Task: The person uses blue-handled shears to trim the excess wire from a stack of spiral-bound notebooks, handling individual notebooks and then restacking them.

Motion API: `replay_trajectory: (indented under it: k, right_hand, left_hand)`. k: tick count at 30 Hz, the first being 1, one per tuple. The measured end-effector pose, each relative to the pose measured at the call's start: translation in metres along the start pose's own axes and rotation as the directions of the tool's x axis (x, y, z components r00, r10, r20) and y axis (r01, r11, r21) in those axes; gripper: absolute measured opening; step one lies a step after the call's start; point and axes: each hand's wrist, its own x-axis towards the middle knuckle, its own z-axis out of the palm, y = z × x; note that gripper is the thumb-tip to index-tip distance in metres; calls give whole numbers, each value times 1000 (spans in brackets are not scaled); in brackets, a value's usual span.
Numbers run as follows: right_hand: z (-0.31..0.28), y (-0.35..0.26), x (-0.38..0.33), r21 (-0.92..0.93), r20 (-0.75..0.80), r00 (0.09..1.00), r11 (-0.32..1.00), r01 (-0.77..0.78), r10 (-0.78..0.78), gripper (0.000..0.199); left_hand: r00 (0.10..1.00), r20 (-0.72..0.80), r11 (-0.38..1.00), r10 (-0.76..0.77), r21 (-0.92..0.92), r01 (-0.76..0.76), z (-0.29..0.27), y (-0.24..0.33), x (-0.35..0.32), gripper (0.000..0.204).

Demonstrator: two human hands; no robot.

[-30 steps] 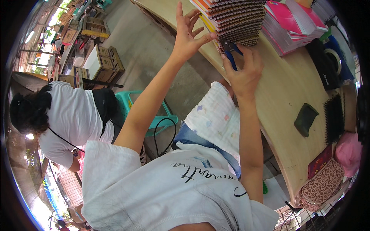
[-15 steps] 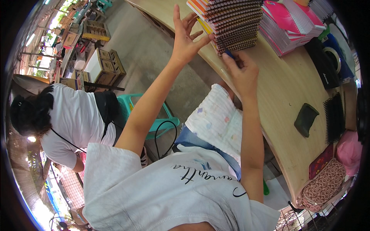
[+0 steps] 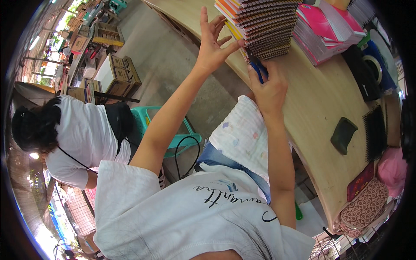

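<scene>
A tall stack of spiral-bound notebooks (image 3: 271,30) stands at the table's far edge, dark wire coils facing me and orange and yellow page edges on its left. Against that left side is my left hand (image 3: 213,47), its fingers spread and the thumb tip at the stack's corner. Whether it presses on the pages I cannot tell. My right hand (image 3: 271,89) grips blue-handled pliers (image 3: 258,71) just below the stack. Their dark jaws point up at the lower left corner of the bindings. What the jaw tips touch is too small to make out.
Pink-covered notebooks (image 3: 325,32) are piled to the right. Along the table's right side lie a black box (image 3: 362,73), a dark pouch-like piece (image 3: 344,135), black coils (image 3: 375,134) and a patterned pouch (image 3: 364,208). A person (image 3: 82,130) sits at left on a green stool (image 3: 184,125).
My right hand has turned and shifted slightly left, and the pliers' blue handles now show spread apart. My left hand has moved slightly right. The person at left has shifted an arm.
</scene>
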Motion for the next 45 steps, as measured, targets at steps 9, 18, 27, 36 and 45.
replay_trajectory:
  k: [9,18,27,36,45]
  right_hand:
    - [-6,5,-3,-84,-41,998,996,35,-38,32]
    - [-1,11,1,212,234,908,893,-397,348,31]
    - [-3,8,-8,-127,-39,992,986,113,-118,35]
    - [-15,10,14,295,423,769,730,-617,479,27]
    - [-6,10,-12,-153,7,1000,988,9,-8,33]
  left_hand:
    - [1000,-3,999,-14,-36,14,3,9,0,121]
    - [1000,-4,998,-24,-53,24,4,8,-1,122]
    - [999,-35,999,38,-31,-40,7,5,-3,110]
    - [998,-3,997,-59,-51,59,0,6,2,122]
    - [997,-3,996,-73,-49,72,1,2,3,122]
